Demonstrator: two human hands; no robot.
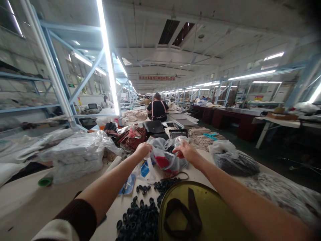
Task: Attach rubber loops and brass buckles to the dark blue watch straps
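Note:
My left hand (pixel 144 150) is closed on the left edge of a clear plastic bag (pixel 170 163), and my right hand (pixel 185 151) grips its right side. Red and dark items show through the plastic. Nearer to me, many small dark ring-like pieces (pixel 140 217) lie loose on the table. Beside them is a round olive-green tray (pixel 213 207) with a dark strap (pixel 182 217) curled in it. A blue packet (pixel 144 168) in thin plastic lies just below my left hand.
Plastic-wrapped bundles (pixel 75 155) cover the left of the table (pixel 105 231). A bagged dark stack (pixel 235 162) sits at right. Behind the bag are a black case (pixel 152 127) and brown fabric pieces (pixel 131 137). A person (pixel 157 108) sits farther ahead.

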